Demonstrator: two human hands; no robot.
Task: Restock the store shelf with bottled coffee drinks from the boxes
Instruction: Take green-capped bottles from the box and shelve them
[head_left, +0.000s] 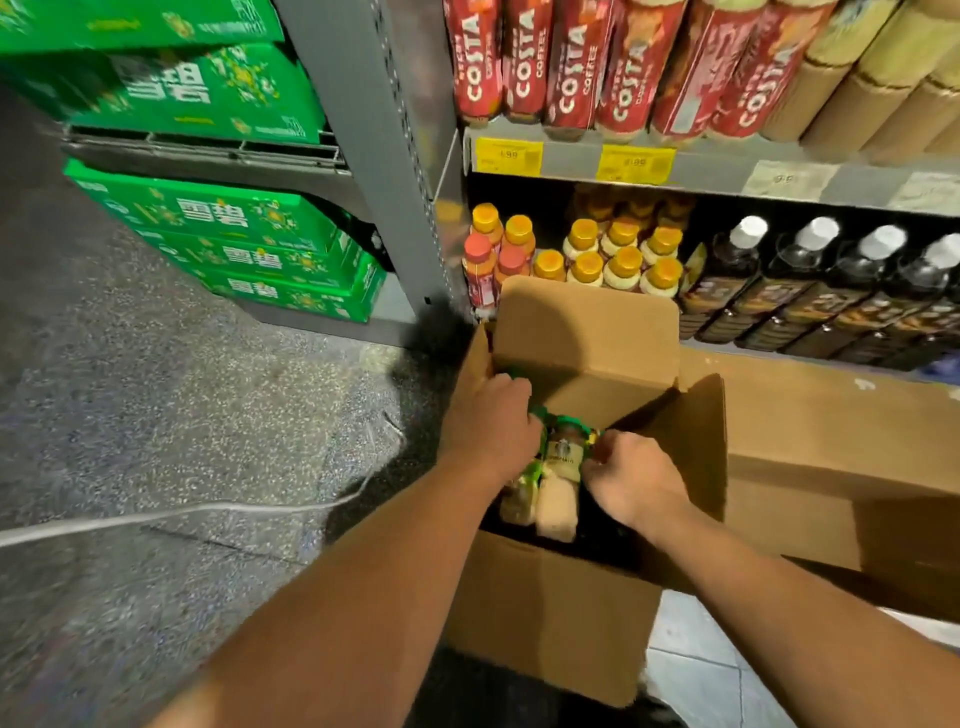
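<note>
Coffee bottles (560, 480) in left hand (491, 431) and right hand (636, 480) point caps toward shelf (717, 175).

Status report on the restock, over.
Hands: left grip and right grip holding coffee bottles inside open box. Upright far flap stands before orange-capped bottles.

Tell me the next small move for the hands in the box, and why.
Probably lift the green-capped coffee bottles straight up out of the open cardboard box. The left hand and right hand both curl around them, and they sit down inside the box, below its raised flaps.
</note>
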